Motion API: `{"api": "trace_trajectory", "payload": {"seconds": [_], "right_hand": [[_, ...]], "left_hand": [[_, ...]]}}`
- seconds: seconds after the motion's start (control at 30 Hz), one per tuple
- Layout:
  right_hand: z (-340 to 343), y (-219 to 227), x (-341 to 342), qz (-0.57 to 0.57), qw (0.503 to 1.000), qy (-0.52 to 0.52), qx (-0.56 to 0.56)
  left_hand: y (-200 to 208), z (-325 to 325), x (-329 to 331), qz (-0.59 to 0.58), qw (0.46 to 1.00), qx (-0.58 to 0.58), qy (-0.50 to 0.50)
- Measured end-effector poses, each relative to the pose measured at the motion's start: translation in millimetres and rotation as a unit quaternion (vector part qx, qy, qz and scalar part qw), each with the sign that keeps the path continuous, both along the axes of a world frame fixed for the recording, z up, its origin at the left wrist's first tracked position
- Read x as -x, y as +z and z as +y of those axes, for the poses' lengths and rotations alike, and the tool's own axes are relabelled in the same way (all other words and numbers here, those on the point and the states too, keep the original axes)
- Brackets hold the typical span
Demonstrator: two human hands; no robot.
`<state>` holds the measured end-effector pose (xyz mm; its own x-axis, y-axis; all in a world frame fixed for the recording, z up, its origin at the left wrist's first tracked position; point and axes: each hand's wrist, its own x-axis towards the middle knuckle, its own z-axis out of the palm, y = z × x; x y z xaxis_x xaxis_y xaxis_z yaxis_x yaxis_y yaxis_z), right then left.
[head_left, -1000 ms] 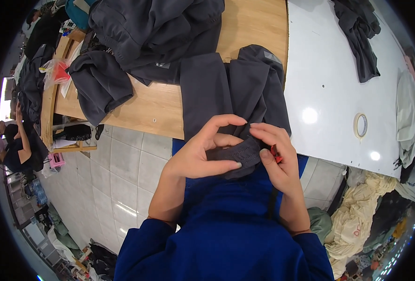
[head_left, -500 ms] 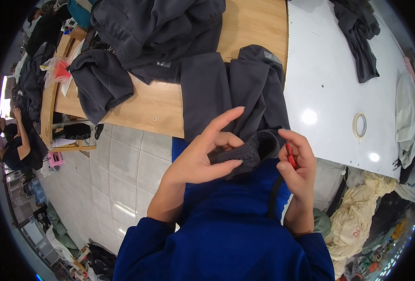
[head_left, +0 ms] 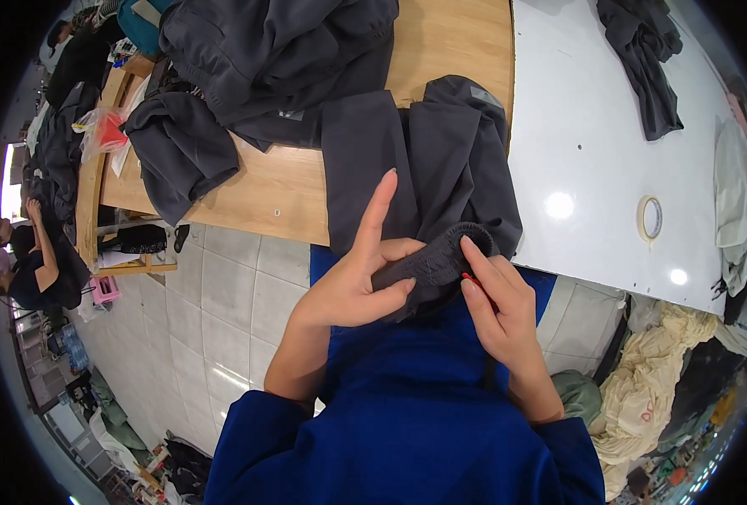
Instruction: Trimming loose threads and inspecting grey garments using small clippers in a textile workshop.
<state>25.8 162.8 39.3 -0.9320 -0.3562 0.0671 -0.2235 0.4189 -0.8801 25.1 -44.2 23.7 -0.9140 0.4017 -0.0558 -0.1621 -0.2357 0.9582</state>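
Dark-grey fabric, already gathered into a tubular cuff [head_left: 434, 268], sits before the blue-clothed torso [head_left: 407, 412], pinched by the left hand [head_left: 350, 286], with the right hand [head_left: 505, 313], grip unclear, at its opening, handling seemingly unfinished.

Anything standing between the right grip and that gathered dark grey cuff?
Nothing visible blocks it: the right grip has its fingertips at the open end of the dark grey cuff. Only a mostly hidden red object shows beside the thumb.

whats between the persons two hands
In the head view, the gathered dark grey cuff lies between the left hand and the right hand; a bit of a red object shows beside the latter.
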Motion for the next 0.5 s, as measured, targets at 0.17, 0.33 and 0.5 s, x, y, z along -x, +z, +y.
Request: {"api": "trace_trajectory", "payload": {"seconds": [0.17, 0.33, 0.5], "right_hand": [[-2.2, 0.9, 1.4, 0.043, 0.999, -0.008, 0.000], [-2.9, 1.4, 0.5, 0.066, 0.998, -0.016, -0.012], [-3.5, 6.3, 0.0, 0.055, 0.998, -0.021, -0.026]], "left_hand": [[-3.0, 3.1, -1.9, 0.078, 0.996, 0.051, -0.003], [-3.7, 3.6, -4.4, 0.103, 0.990, 0.094, 0.009], [-3.5, 3.0, -5.9, 0.125, 0.984, 0.128, 0.013]]}}
